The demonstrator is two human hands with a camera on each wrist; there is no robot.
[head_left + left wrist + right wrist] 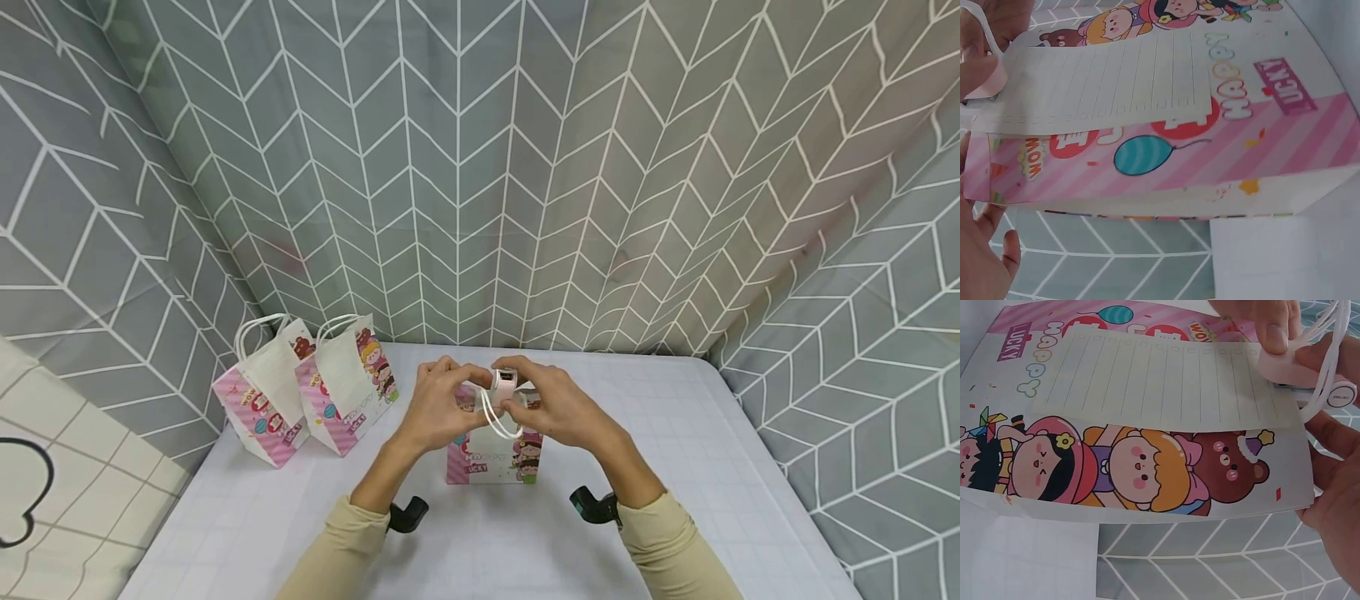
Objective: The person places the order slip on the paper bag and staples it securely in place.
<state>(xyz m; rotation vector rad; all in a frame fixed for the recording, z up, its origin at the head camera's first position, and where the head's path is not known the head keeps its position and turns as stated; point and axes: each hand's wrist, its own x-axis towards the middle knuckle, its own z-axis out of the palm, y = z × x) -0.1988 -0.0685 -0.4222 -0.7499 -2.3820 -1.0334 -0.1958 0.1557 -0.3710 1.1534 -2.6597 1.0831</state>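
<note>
A small pink-and-white stapler [504,382] sits over the top edge of a white-and-pink paper gift bag [495,462]. A cream lined paper sheet [1166,384] lies against the bag's front, its top end at the stapler. My left hand [441,407] grips the stapler from the left, thumb on its pink body in the right wrist view, fingers behind the bag. From the other side my right hand [557,404] grips it too. White cord handles [1334,356] loop over the stapler and past my right thumb. The stapler's jaws are mostly hidden.
Two similar gift bags, one gift bag [262,408] and another gift bag [348,387], stand at the table's left, each with a cream sheet on its front. A white cloth covers the table [675,433]. Grey patterned curtains [480,167] enclose the back and sides.
</note>
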